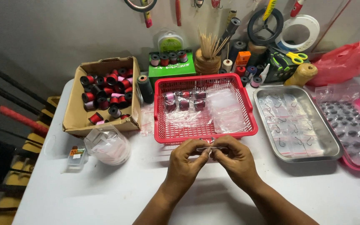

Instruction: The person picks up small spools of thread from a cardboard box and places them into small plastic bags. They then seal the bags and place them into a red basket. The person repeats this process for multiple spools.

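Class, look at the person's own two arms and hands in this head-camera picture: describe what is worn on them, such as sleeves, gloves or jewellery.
Both hands are bare: the left hand and the right hand wear no gloves, and no rings or watch show. Both forearms are uncovered as far as the bottom edge of the picture, so no sleeve is visible. No bands or markings can be seen on either wrist.

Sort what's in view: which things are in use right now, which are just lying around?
In use:
left hand and right hand, pinching one clear bag
red basket of bagged spools, nearest the hands

Lying about:
box of spools
steel tray of bagged hooks
pink tray
scissors
toothpick holder
red bag
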